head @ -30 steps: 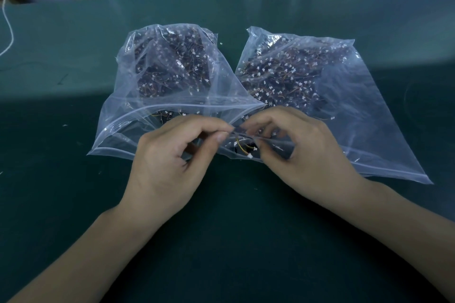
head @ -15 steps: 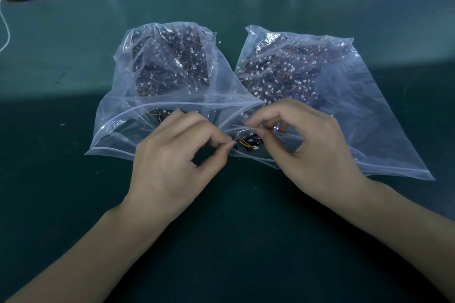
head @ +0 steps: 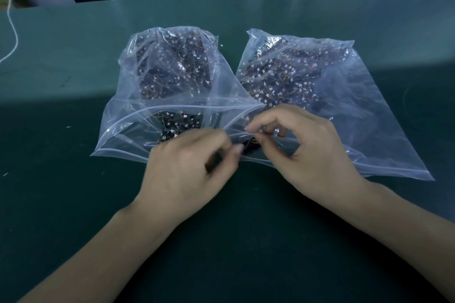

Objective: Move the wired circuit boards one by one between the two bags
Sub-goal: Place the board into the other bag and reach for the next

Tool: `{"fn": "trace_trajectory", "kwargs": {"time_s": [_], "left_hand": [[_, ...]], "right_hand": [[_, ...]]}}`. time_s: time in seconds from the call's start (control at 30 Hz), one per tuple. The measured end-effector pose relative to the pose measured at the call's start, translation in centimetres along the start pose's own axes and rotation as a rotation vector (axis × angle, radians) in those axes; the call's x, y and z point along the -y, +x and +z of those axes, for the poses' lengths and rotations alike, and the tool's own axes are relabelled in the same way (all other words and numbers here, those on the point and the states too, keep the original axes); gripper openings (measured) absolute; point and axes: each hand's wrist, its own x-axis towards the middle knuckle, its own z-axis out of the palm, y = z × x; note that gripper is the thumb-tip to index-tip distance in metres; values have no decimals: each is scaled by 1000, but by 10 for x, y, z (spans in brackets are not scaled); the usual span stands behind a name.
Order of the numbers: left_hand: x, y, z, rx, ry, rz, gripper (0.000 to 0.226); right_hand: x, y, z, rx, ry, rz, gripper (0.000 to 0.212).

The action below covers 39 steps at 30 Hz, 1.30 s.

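Both hands meet at the bag mouths: the left hand curls, thumb and forefinger pinched at a dark board with yellow wires, and the right hand pinches it from the other side, other fingers arched. The board sits between them, where the two mouths meet. The left bag gapes open, boards piled inside; the right bag lies flatter, also full. Both rest on the green table.
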Motion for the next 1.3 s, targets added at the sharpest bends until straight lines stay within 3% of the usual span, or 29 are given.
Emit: {"fn": "trace_trajectory", "kwargs": {"time_s": [0.13,0.23,0.37,0.5,0.67,0.9,1.1,1.3], "left_hand": [[16,5,-8,-57,155,-145,34],[34,3,-8,7,241,-170,20],[45,4,-11,157,321,-263,43],[50,3,-14,118,314,-192,20],[52,3,-16,103,281,-215,9],[50,3,-15,1,236,-145,6],[45,5,-13,-80,141,24,6],[30,3,-8,-149,-49,182,7]], "right_hand": [[0,0,0,11,3,15,25],[1,0,1,20,8,38,24],[1,-1,1,34,6,40,24],[0,-1,1,37,14,23,24],[-2,-1,2,38,13,9,23],[-2,-1,2,38,15,16,23],[-1,-3,2,79,6,44,18],[0,-4,2,99,14,85,26]]}}
